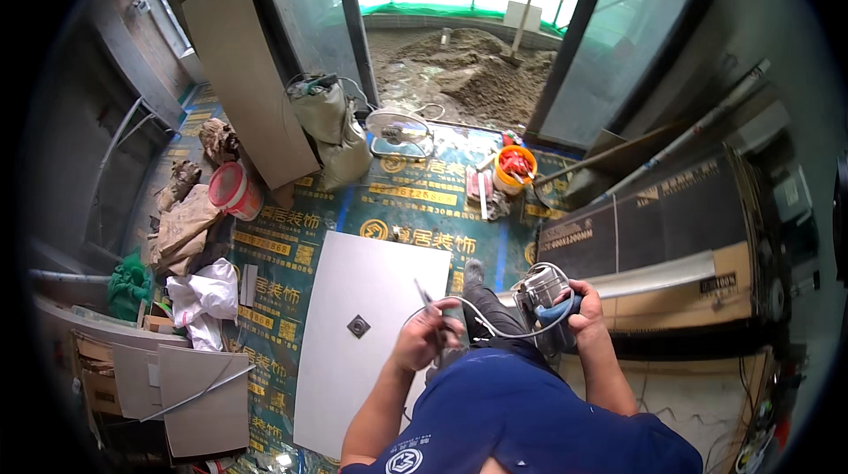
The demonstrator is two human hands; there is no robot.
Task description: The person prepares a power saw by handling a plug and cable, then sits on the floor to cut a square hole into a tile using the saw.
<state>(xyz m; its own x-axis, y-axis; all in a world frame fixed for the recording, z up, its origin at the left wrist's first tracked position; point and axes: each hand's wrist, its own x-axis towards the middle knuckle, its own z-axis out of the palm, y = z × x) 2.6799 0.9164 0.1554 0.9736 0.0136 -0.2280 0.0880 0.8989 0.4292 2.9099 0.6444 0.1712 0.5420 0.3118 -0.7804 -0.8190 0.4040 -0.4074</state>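
My right hand [586,307] is closed round the blue handle of a power tool [543,293] with a silver-grey body, held beside my right leg. A pale cord [495,324] loops from the tool's side across my lap toward my left hand [427,339]. That hand is closed on a thin, grey, pointed thing [421,290] that sticks up past the fingers; its kind is unclear. Below and left of it, a large light-grey tile [340,368] lies on the covered floor. A small dark square fitting [358,326] sits in the tile.
Stacked dark and brown cartons [654,235] stand at right. Ahead are an orange bucket [515,169] and a full sack [336,134], with a sand heap [508,76] past the doorway. At left are a pink bucket [235,191], a leaning board [247,76] and cut panels [203,403].
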